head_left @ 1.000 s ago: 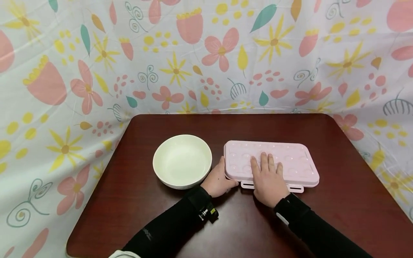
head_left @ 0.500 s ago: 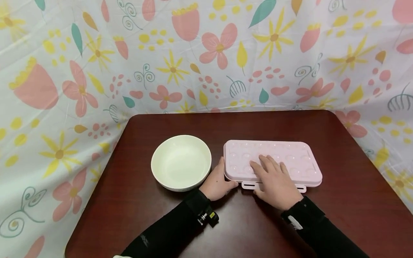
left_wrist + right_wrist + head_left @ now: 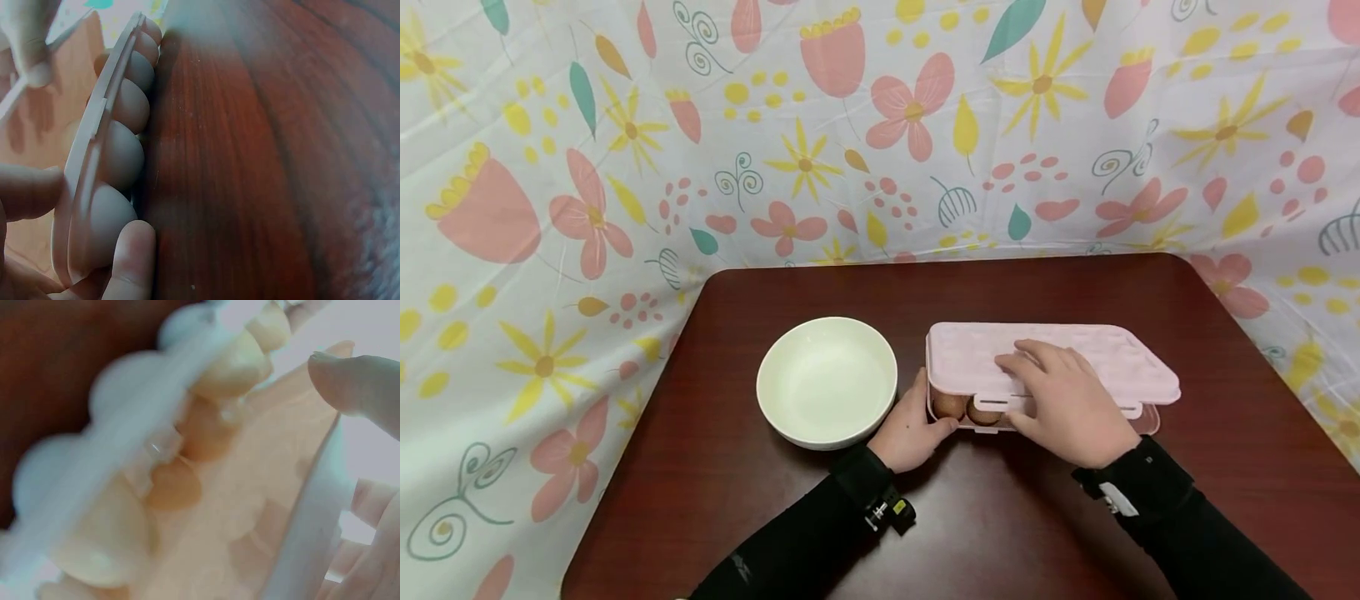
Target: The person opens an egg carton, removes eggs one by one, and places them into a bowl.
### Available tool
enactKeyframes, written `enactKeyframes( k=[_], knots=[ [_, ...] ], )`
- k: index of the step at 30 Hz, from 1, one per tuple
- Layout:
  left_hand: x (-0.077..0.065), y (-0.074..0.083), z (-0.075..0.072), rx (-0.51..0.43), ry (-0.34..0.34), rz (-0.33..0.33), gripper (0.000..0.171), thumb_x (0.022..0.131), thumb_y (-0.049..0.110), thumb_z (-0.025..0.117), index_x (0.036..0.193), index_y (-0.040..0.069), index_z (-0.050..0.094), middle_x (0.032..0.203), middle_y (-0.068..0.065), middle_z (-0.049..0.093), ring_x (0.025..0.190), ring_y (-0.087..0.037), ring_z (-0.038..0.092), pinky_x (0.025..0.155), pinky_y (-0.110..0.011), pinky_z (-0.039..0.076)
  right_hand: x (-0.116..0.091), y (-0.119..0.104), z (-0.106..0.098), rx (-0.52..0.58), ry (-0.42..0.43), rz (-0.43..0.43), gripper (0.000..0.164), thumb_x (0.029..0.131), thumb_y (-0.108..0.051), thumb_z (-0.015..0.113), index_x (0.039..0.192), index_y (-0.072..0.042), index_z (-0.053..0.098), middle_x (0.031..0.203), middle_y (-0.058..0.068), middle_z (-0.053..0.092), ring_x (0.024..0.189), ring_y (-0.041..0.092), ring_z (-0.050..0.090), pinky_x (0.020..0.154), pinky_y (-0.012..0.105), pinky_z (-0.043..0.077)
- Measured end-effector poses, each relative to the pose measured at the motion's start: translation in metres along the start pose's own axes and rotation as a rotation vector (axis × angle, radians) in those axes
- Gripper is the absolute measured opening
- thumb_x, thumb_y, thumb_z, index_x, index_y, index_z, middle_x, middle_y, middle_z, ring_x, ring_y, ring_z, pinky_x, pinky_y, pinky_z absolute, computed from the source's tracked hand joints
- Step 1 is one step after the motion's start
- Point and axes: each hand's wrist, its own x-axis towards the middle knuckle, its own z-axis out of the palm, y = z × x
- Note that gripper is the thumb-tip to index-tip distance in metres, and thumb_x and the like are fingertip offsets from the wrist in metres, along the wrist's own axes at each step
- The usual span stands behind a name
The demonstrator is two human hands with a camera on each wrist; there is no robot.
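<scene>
A pink egg box lies right of centre in the head view, its lid (image 3: 962,358) tilted up along the front edge. Brown eggs (image 3: 948,406) show in the gap beneath. My left hand (image 3: 910,429) grips the box's front left corner; in the left wrist view, a thumb and fingers hold the tray rim (image 3: 81,169) beside the rounded egg cups (image 3: 109,225). With fingers over the top and thumb at the front edge, my right hand (image 3: 1071,408) holds the lid. The right wrist view shows the raised lid edge (image 3: 312,519) and blurred eggs (image 3: 103,534).
A cream bowl (image 3: 826,383) with nothing in it stands just left of the box, close to my left hand. Both sit on a dark red-brown table (image 3: 700,467). Behind the table hangs a flower-patterned cloth (image 3: 842,142).
The lid was down flat; its front edge has risen and eggs have come into sight. My right hand has gone from lying flat on the lid to holding its front edge.
</scene>
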Motion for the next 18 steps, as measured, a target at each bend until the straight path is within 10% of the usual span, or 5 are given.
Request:
enactKeyframes(
  k=[18],
  knots=[
    [-0.005,0.000,0.000,0.095,-0.008,-0.050,0.092,0.096,0.020,0.067,0.158,-0.007,0.005,0.163,-0.023,0.020,0.149,-0.022,0.023,0.119,-0.037,0.024,0.051,0.021,-0.032,0.029,0.046,-0.068,0.053,0.075,-0.010,0.087,0.124,-0.007,0.066,0.103,0.010,0.053,0.085,0.027,0.055,0.073,0.043,0.046]
  ],
)
